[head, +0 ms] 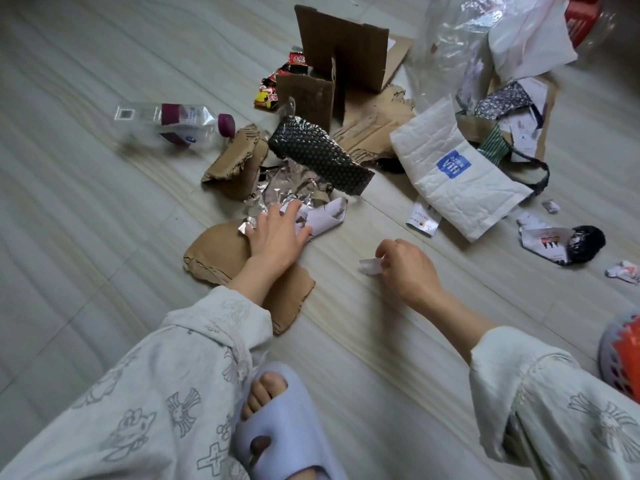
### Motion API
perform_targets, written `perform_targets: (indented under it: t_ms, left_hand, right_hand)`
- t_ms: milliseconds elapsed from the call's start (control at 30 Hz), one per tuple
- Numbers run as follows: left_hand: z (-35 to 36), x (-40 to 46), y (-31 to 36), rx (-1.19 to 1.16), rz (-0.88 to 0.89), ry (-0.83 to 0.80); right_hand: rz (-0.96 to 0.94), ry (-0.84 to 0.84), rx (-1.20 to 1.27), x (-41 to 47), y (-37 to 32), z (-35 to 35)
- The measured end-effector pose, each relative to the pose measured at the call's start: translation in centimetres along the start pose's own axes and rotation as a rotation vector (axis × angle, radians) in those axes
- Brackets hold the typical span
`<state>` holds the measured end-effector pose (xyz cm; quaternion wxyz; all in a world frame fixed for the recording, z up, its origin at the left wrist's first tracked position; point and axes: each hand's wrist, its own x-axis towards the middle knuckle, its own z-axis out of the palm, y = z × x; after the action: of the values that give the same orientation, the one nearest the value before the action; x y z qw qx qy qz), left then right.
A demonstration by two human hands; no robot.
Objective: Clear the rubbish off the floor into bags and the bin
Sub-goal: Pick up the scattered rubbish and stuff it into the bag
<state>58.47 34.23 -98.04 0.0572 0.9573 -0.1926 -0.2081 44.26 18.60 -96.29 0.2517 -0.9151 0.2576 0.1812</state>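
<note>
Rubbish lies scattered over the pale floor. My left hand (pixel 277 233) rests with fingers spread on crumpled white paper (pixel 327 218) and silver foil (pixel 277 192), above a torn piece of brown cardboard (pixel 221 254). My right hand (pixel 407 268) pinches a small white paper scrap (pixel 370 265) just above the floor. Black bubble wrap (pixel 318 154) lies beyond the foil. A clear plastic bottle (pixel 173 124) with a purple cap lies at the left. A clear plastic bag (pixel 485 32) holding white and red waste stands at the top right.
An upright cardboard box (pixel 343 46) and red snack wrappers (pixel 277 81) sit at the back. A white padded mailer (pixel 457 174), torn papers (pixel 540 237) and a black wad (pixel 588 244) lie at the right. My slippered foot (pixel 277 427) is at the bottom; an orange basket (pixel 623 355) at the right edge.
</note>
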Motion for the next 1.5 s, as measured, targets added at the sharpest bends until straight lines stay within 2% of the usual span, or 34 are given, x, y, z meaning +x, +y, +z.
perform_targets:
  t_ms: [100, 267, 400, 700, 967, 1233, 1400, 1500]
  left_hand:
    - [1.0, -0.7, 1.6, 0.05, 0.037, -0.01]
    - [3.0, -3.1, 3.9, 0.073, 0.217, 0.086]
    - [4.6, -5.5, 4.7, 0.063, 0.261, 0.145]
    - [1.1, -12.3, 7.6, -0.058, 0.374, 0.207]
    - [-7.0, -19.5, 16.0, 0.009, 0.581, 0.394]
    - [-13.4, -26.1, 27.9, -0.025, 0.892, 0.539]
    - [-13.4, -29.9, 36.2, 0.027, 1.097, 0.571]
    - [-11.2, -31.6, 39.3, 0.059, 1.19, 0.509]
  right_hand:
    - [0.024, 0.013, -0.014, -0.2, 0.4, 0.1]
    - [0.032, -0.006, -0.084, -1.8, 2.1, -0.3]
    - [0.049, 0.03, -0.09, -3.4, 3.4, -1.2]
    - [0.067, 0.174, -0.061, -10.6, 5.4, -7.4]
    - [0.076, 0.447, -0.01, -20.0, 8.0, -16.2]
    - [0.188, 0.794, 0.11, -31.0, 14.6, -25.5]
    - [0.321, 0.957, 0.183, -36.8, 19.8, -28.3]
    - [0.417, 0.937, 0.222, -38.3, 22.4, -27.3]
